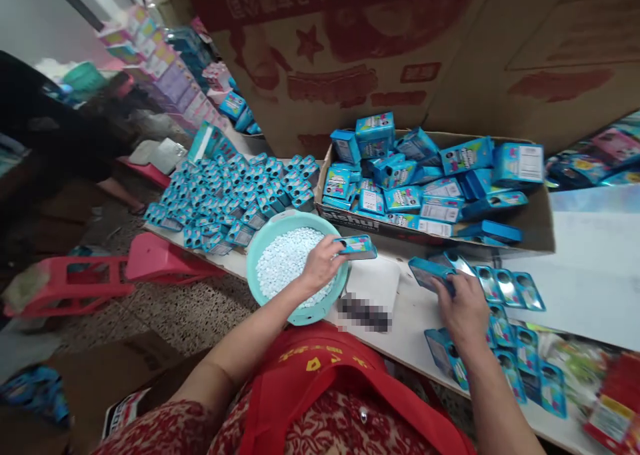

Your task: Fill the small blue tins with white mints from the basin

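Note:
My left hand [323, 266] is closed on the end of a flat blue packet [357, 246], over the right side of a mint-green basin [253, 275]. White pellets [285, 258] lie in the basin. On the right, my right hand [463, 302] grips another blue packet [425, 272], which is tilted above the white table. Beside and below that hand stand several blue tins with dark round openings [506, 285]. A white scale-like tray [375, 282] sits between the basin and my right hand.
A cardboard box [543, 222] full of blue packets stands behind the basin. Many small blue boxes [225, 195] cover the table at the left. Pink stools [160, 258] are on the floor at left, near a person in dark clothes [55, 122]. Red packaging [615, 402] lies at the right.

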`<move>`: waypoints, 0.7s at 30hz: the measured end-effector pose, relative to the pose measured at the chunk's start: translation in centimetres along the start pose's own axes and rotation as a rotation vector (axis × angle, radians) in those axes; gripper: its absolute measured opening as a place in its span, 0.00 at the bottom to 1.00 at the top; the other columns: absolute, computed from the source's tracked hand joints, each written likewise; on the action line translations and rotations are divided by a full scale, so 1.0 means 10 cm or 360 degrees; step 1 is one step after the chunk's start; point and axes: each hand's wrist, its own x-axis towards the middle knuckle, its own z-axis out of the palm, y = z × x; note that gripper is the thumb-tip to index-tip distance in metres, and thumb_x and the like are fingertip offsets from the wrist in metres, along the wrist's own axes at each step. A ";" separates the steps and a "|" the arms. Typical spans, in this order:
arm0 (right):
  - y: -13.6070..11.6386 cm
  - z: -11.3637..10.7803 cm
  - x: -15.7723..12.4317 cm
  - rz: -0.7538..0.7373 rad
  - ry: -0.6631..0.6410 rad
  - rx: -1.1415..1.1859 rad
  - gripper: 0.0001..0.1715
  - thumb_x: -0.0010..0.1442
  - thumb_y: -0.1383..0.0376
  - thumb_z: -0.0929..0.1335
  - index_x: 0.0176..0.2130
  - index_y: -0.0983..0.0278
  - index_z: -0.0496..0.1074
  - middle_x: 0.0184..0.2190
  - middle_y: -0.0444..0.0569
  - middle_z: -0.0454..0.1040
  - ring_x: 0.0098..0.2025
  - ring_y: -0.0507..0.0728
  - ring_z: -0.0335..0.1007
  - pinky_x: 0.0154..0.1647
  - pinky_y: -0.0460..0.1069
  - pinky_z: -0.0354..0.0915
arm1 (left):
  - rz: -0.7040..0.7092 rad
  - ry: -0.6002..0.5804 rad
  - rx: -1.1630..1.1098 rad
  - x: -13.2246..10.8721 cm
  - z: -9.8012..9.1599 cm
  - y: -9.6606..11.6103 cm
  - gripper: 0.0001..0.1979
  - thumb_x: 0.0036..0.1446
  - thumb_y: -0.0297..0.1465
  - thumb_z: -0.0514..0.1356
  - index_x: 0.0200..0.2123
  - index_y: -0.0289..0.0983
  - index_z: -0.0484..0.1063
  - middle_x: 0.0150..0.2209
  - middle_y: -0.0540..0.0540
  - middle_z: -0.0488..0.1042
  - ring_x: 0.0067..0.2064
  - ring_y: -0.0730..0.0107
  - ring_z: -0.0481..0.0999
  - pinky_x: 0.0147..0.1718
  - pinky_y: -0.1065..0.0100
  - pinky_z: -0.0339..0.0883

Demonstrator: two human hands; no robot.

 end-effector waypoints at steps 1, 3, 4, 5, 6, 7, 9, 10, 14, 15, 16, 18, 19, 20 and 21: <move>-0.11 0.04 0.01 -0.0035 -0.0064 0.0083 0.20 0.60 0.48 0.62 0.33 0.61 0.69 0.39 0.56 0.70 0.43 0.64 0.67 0.43 0.57 0.63 | -0.0046 0.0150 -0.0032 -0.06 -0.21 -0.09 0.05 0.58 0.31 0.56 0.32 0.38 0.71 0.42 0.45 0.71 0.44 0.69 0.70 0.44 0.68 0.65; -0.35 0.16 0.02 -0.0100 -0.0221 0.0197 0.23 0.59 0.45 0.61 0.34 0.61 0.68 0.35 0.54 0.72 0.40 0.62 0.68 0.41 0.55 0.64 | -0.0177 0.0408 0.0040 -0.24 -0.68 -0.30 0.06 0.57 0.34 0.58 0.30 0.38 0.70 0.37 0.46 0.71 0.41 0.69 0.70 0.42 0.68 0.65; -0.47 0.25 0.02 -0.0117 -0.0297 0.0219 0.25 0.59 0.43 0.61 0.35 0.61 0.68 0.34 0.53 0.72 0.38 0.62 0.69 0.39 0.54 0.64 | -0.0250 0.0497 0.0122 -0.35 -0.90 -0.43 0.08 0.55 0.35 0.58 0.28 0.38 0.69 0.36 0.47 0.71 0.40 0.68 0.70 0.41 0.68 0.65; -0.57 0.33 0.01 -0.0117 -0.0361 0.0216 0.26 0.59 0.42 0.60 0.36 0.61 0.68 0.33 0.53 0.73 0.37 0.62 0.69 0.38 0.54 0.64 | -0.0338 0.0519 0.0216 -0.48 -1.10 -0.57 0.09 0.55 0.36 0.59 0.27 0.38 0.68 0.34 0.47 0.70 0.39 0.68 0.70 0.40 0.68 0.65; -0.67 0.41 0.00 -0.0110 -0.0413 0.0195 0.27 0.59 0.42 0.59 0.38 0.61 0.68 0.33 0.53 0.73 0.36 0.62 0.68 0.37 0.54 0.63 | -0.0451 0.0530 0.0330 -0.61 -1.27 -0.72 0.10 0.54 0.37 0.59 0.26 0.38 0.68 0.32 0.47 0.70 0.37 0.67 0.70 0.39 0.67 0.65; -0.75 0.49 -0.01 -0.0105 -0.0450 0.0173 0.28 0.59 0.42 0.59 0.39 0.61 0.68 0.33 0.53 0.74 0.36 0.62 0.68 0.37 0.55 0.63 | -0.0601 0.0535 0.0461 -0.75 -1.40 -0.89 0.11 0.53 0.38 0.59 0.25 0.38 0.68 0.30 0.47 0.69 0.36 0.65 0.70 0.38 0.66 0.65; -0.84 0.57 -0.02 -0.0121 -0.0466 0.0161 0.29 0.58 0.42 0.60 0.43 0.61 0.68 0.36 0.54 0.74 0.38 0.63 0.68 0.40 0.56 0.63 | -0.0925 0.0455 0.0704 -0.99 -1.54 -1.26 0.11 0.52 0.40 0.58 0.27 0.37 0.70 0.30 0.46 0.69 0.36 0.61 0.70 0.36 0.63 0.65; -0.85 0.58 -0.01 -0.0136 -0.0443 0.0180 0.29 0.58 0.42 0.61 0.45 0.62 0.68 0.38 0.55 0.74 0.40 0.64 0.68 0.42 0.57 0.63 | -0.1091 0.0399 0.0793 -1.09 -1.54 -1.45 0.12 0.52 0.40 0.58 0.28 0.37 0.72 0.30 0.44 0.68 0.35 0.58 0.70 0.35 0.62 0.65; -0.63 0.43 0.11 -0.0057 -0.0180 0.0167 0.29 0.61 0.47 0.61 0.52 0.65 0.64 0.45 0.59 0.70 0.47 0.64 0.64 0.48 0.58 0.61 | -0.1477 0.0308 0.0783 -1.23 -1.26 -2.08 0.11 0.50 0.37 0.58 0.33 0.35 0.73 0.32 0.40 0.70 0.38 0.52 0.71 0.36 0.57 0.66; -0.53 0.37 0.15 0.0019 -0.0101 0.0078 0.29 0.61 0.49 0.62 0.51 0.66 0.64 0.45 0.60 0.69 0.48 0.65 0.63 0.48 0.59 0.60 | -0.1464 0.0351 0.0724 -1.22 -1.16 -2.17 0.11 0.51 0.35 0.57 0.34 0.34 0.73 0.34 0.39 0.71 0.40 0.52 0.71 0.39 0.57 0.66; -0.42 0.31 0.20 0.0115 -0.0040 -0.0047 0.27 0.60 0.50 0.63 0.50 0.67 0.66 0.45 0.61 0.68 0.48 0.66 0.62 0.48 0.61 0.59 | -0.1429 0.0412 0.0662 -1.20 -1.06 -2.23 0.11 0.51 0.33 0.56 0.37 0.34 0.73 0.36 0.39 0.71 0.42 0.53 0.71 0.41 0.57 0.66; -0.20 0.22 0.26 0.0325 -0.0002 -0.0327 0.24 0.57 0.52 0.66 0.46 0.67 0.69 0.45 0.64 0.67 0.48 0.70 0.60 0.46 0.63 0.58 | -0.1359 0.0527 0.0554 -1.18 -0.91 -2.27 0.15 0.52 0.30 0.54 0.43 0.33 0.71 0.41 0.38 0.71 0.45 0.55 0.71 0.45 0.58 0.65; -0.10 0.19 0.29 0.0411 -0.0030 -0.0441 0.22 0.55 0.55 0.68 0.44 0.67 0.70 0.45 0.64 0.66 0.48 0.71 0.59 0.45 0.64 0.58 | -0.1347 0.0560 0.0514 -1.18 -0.86 -2.26 0.18 0.52 0.29 0.54 0.47 0.33 0.69 0.43 0.38 0.71 0.46 0.56 0.71 0.46 0.58 0.64; -0.03 0.18 0.30 0.0466 -0.0075 -0.0524 0.19 0.55 0.57 0.68 0.43 0.67 0.71 0.45 0.65 0.66 0.47 0.71 0.59 0.43 0.64 0.58 | -0.1358 0.0578 0.0487 -1.19 -0.83 -2.24 0.21 0.52 0.29 0.55 0.50 0.34 0.67 0.45 0.37 0.70 0.46 0.56 0.71 0.47 0.58 0.64; 0.03 0.17 0.31 0.0488 -0.0122 -0.0577 0.17 0.54 0.60 0.68 0.42 0.66 0.72 0.46 0.64 0.65 0.47 0.71 0.59 0.42 0.63 0.58 | -0.1373 0.0594 0.0476 -1.21 -0.82 -2.21 0.23 0.52 0.30 0.56 0.53 0.34 0.65 0.47 0.36 0.69 0.46 0.55 0.71 0.46 0.57 0.64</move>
